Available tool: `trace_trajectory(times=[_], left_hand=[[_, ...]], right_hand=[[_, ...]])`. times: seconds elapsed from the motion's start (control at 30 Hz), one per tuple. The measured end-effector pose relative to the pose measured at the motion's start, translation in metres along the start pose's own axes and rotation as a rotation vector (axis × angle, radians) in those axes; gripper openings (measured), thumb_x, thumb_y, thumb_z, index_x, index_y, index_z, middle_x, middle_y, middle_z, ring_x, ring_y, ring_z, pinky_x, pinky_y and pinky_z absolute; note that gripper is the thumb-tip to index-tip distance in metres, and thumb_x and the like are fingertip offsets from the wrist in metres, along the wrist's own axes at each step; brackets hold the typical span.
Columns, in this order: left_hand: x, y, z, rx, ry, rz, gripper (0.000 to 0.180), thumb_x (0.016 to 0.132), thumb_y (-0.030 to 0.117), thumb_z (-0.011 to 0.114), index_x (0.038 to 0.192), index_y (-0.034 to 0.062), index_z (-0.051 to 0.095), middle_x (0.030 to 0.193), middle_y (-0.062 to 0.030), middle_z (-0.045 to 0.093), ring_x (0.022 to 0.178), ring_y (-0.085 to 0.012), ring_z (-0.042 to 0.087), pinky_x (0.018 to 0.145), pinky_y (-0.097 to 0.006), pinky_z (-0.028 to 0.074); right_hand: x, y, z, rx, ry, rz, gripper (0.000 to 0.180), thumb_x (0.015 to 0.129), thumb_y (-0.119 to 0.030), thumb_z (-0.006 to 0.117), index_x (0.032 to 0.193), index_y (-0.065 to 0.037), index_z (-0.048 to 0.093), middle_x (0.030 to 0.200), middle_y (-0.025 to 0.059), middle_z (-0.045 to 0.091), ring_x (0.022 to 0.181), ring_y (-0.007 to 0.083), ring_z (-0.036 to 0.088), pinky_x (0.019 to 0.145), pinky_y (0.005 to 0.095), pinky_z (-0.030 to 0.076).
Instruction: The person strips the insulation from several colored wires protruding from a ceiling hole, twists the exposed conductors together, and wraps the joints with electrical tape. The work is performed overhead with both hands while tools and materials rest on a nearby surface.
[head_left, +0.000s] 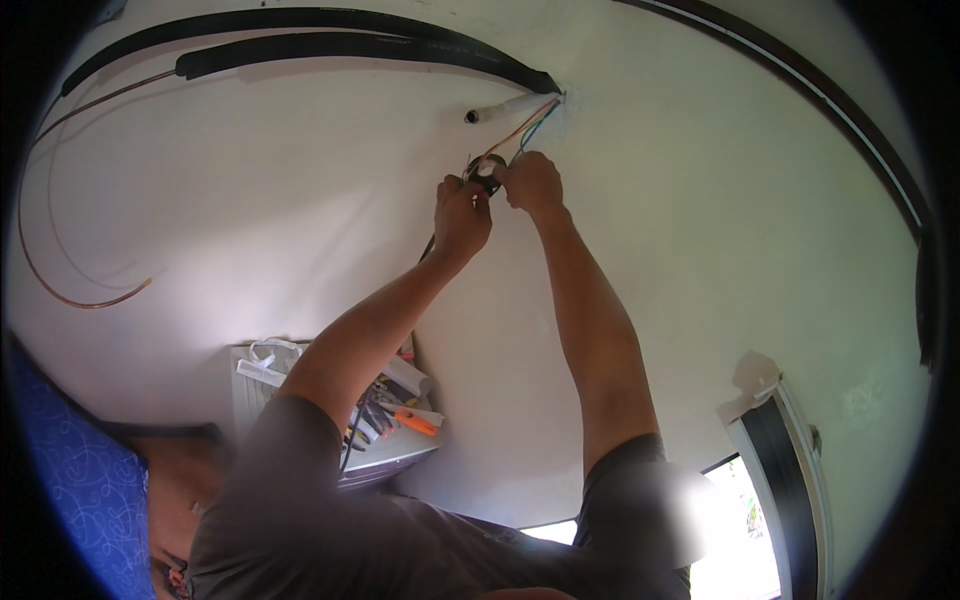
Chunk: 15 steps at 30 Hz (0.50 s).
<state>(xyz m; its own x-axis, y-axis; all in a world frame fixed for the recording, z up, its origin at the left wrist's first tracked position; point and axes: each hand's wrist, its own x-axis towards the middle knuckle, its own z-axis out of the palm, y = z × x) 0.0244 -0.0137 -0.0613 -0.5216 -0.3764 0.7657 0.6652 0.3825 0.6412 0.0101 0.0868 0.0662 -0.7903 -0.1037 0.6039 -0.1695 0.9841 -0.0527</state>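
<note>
Thin coloured wires [535, 122] come out of a hole high in the wall and run down to my hands. My left hand [463, 215] is closed around wire ends and a black cable [428, 248], which hangs below it. My right hand [533, 183] pinches a dark ring that looks like a roll of black electrical tape [489, 185]. This roll sits between both hands, right against the wires. Fingers hide the exact joint of wires and cable.
Two black foam-insulated tubes [330, 45] arch left from the hole, with bare copper pipe [95, 303] curling at their end. A short white pipe [505, 106] juts out beside the hole. Below, a cabinet [400, 462] bears tools, including an orange-handled one [415, 422]. A window [745, 520] is at lower right.
</note>
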Motion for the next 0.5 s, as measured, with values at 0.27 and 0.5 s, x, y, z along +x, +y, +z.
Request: trace_trajectory(times=[0.27,0.5], left_hand=[[0.0,-0.002,-0.001,0.06,-0.06,0.013,0.01,0.091,0.003,0.066,0.1,0.0003,0.071,0.112,-0.0217,0.057,0.109,-0.0413,0.057,0.091,-0.051,0.052],[0.007,-0.019,-0.006,0.065,-0.181,0.045,0.01,0.094,0.004,0.063,0.102,0.0005,0.068,0.114,-0.0217,0.058,0.11,-0.0421,0.058,0.093,-0.052,0.052]], right_hand=[[-0.035,0.002,-0.005,0.929,-0.054,0.213,0.015,0.084,-0.008,0.072,0.098,-0.004,0.067,0.091,0.0062,0.071,0.083,0.0176,0.07,0.068,0.0327,0.056],[-0.052,0.033,-0.008,1.236,-0.282,0.054,0.022,0.089,-0.018,0.069,0.106,-0.006,0.063,0.105,0.0037,0.065,0.091,0.0133,0.059,0.074,0.0277,0.049]])
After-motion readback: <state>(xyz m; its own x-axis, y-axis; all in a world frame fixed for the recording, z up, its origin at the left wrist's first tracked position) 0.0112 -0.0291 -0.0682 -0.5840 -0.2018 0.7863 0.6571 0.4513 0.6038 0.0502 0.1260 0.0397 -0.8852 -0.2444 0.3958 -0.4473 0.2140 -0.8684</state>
